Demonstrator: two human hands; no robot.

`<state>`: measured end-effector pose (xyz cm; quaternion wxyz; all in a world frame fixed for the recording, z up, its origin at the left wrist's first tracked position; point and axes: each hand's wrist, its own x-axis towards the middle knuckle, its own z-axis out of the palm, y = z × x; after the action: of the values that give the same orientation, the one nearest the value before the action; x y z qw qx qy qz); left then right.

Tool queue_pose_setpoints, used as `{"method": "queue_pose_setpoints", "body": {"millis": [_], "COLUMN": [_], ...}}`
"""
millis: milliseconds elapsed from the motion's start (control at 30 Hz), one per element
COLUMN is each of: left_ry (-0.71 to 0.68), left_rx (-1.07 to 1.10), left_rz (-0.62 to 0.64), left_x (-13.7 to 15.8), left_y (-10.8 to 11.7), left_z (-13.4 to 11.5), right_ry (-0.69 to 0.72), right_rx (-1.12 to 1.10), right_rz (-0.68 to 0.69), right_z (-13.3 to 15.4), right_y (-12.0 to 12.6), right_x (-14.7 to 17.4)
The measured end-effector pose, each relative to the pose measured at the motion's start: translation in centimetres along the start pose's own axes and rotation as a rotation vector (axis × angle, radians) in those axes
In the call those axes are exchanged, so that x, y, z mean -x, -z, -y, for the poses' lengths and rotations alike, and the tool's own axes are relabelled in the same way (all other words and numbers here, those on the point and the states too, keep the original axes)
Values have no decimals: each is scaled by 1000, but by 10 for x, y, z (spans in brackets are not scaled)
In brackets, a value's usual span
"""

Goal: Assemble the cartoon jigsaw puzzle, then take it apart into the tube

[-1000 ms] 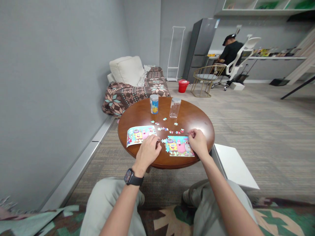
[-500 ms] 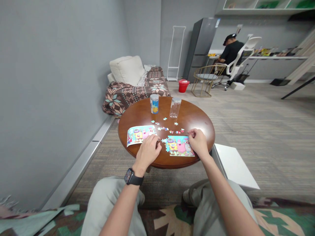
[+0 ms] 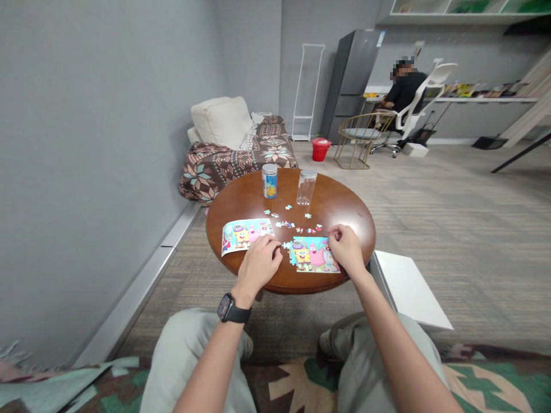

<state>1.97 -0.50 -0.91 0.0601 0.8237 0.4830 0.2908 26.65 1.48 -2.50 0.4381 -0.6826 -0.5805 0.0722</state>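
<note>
A partly assembled cartoon jigsaw puzzle (image 3: 317, 256) lies flat on the round brown table (image 3: 241, 198), its left edge jagged. My right hand (image 3: 345, 246) is at the puzzle's upper right corner, fingers curled in and closed; whatever they hold is hidden. Between the reference picture sheet (image 3: 241, 234) and the puzzle rests my left hand (image 3: 260, 258), loosely bent, thumb apart from the fingers, nothing visible in it. It covers the sheet's lower right corner. Several loose puzzle pieces (image 3: 308, 216) are scattered beyond the puzzle.
At the table's back stand a jar with a blue and yellow label (image 3: 270, 182) and a clear jar (image 3: 306, 188), both silver-lidded. A white box (image 3: 411, 287) stands right of the table. Farther off are a red bin (image 3: 321, 150), a wire chair (image 3: 364, 135) and a seated person (image 3: 407, 92).
</note>
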Motion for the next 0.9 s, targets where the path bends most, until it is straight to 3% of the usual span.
{"method": "queue_pose_setpoints", "body": {"millis": [267, 900], "left_ry": [-56, -27], "left_rx": [-69, -58], "left_rz": [40, 48], "left_x": [0, -2], "left_y": [2, 5], "left_z": [-1, -4], "right_ry": [53, 83], "right_rx": [31, 84], "right_rz": [64, 132], "right_z": [-1, 2], "right_y": [0, 2], "right_x": [0, 1]}}
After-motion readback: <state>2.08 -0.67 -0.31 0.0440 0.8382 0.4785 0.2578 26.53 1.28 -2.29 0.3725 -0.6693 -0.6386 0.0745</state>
